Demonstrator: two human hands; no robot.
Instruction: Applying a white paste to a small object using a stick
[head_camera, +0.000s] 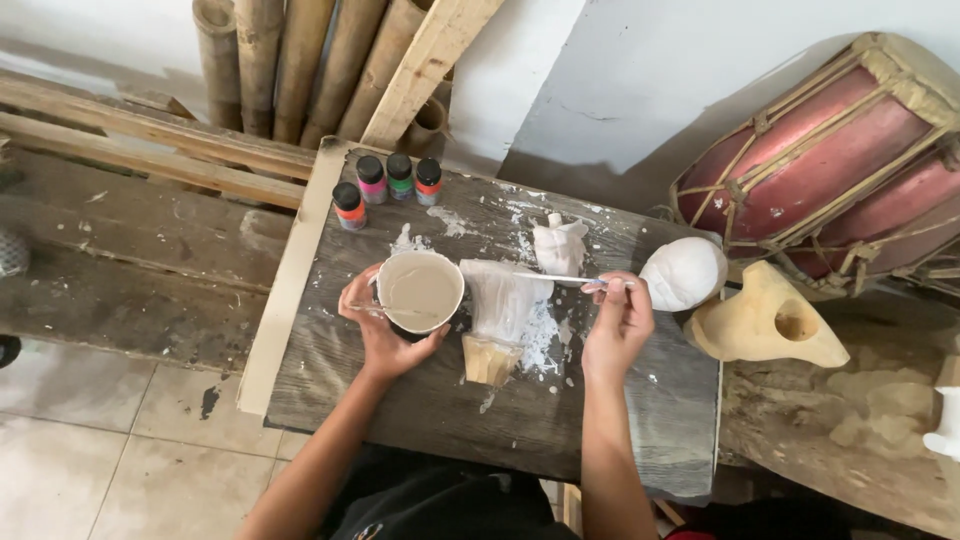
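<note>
Head view looks down on a dark wooden board (420, 400) that serves as a work surface, streaked with white splashes, lying across a rough old bench (130, 260). Behind it, bamboo poles (290, 60) and a pale plank (425, 65) lean against the white wall, and at the right a big red drum (850, 150) bound with rope rests on its side. Just beside the drum sits a tan unpainted mask with a round hole (765, 322), and next to that a rounded white-coated piece (683, 272) at the board's far right edge. Near the board's middle stands a carved wooden figure (503, 315), its upper part white and its base bare wood, with a smaller white piece (558, 243) just behind it. The left hand (385, 325) is wrapped around a cup of pale greyish paint (420, 292), fingers curled on its side, holding it just left of the figure. The right hand (618, 325) is pinched closed on a thin brush (560, 279), which lies level with its tip reaching over the figure's top. The two hands are apart, one either side of the figure. Four little paint bottles (388, 182) with dark caps stand in a cluster at the board's far left corner.
</note>
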